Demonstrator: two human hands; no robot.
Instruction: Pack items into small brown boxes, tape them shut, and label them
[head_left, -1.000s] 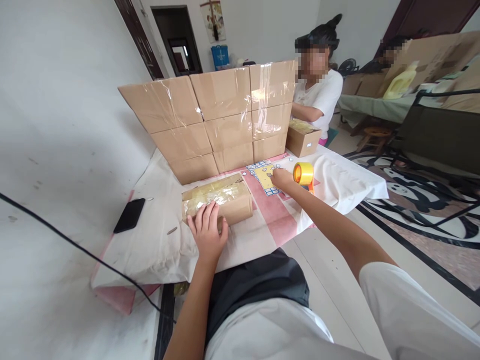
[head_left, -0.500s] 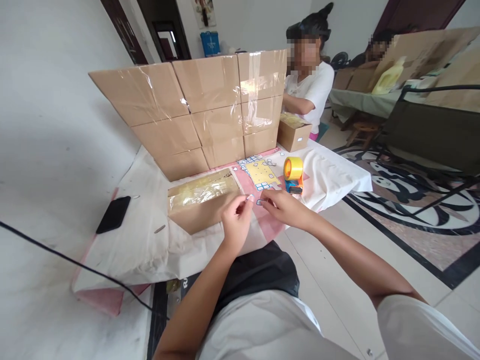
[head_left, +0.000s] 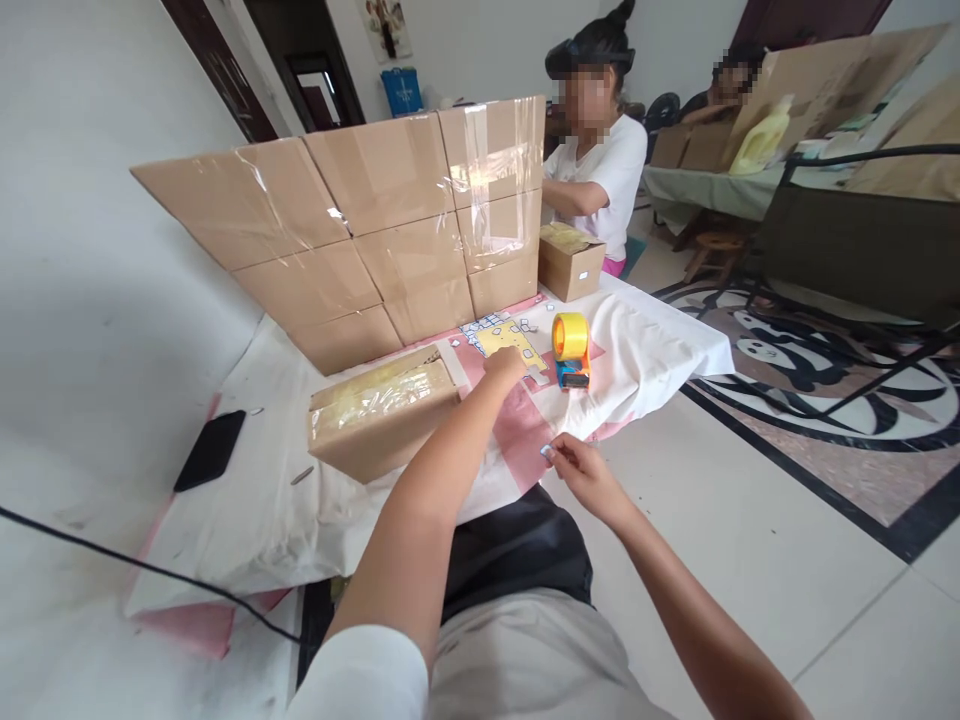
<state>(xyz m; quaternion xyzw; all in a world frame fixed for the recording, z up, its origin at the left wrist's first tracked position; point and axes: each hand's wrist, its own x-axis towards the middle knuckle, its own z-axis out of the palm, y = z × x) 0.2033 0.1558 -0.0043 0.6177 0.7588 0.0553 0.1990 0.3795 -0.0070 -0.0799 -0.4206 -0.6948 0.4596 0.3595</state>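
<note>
My right hand (head_left: 583, 472) is near the table's front edge, pinching a small white-and-blue jigsaw piece (head_left: 546, 451) between thumb and fingertips. Stretched forward, my left hand (head_left: 506, 366) is over the near-left part of a partly joined yellow jigsaw puzzle (head_left: 491, 342) with a blue-and-white border. Its fingers point away from me and are hidden behind the back of the hand. Several loose pieces (head_left: 525, 325) lie around the puzzle's far and right sides.
A tape dispenser (head_left: 571, 350) with yellow tape stands right of the puzzle. Taped cardboard boxes (head_left: 409, 235) form a wall behind. One box (head_left: 386, 420) sits left of my arm, another (head_left: 571, 262) by a co-worker (head_left: 611, 180). A black phone (head_left: 211, 450) lies far left.
My left hand has moved forward onto the puzzle, away from the right hand. My right hand has drawn back toward me with the small piece. The view has shifted slightly.
</note>
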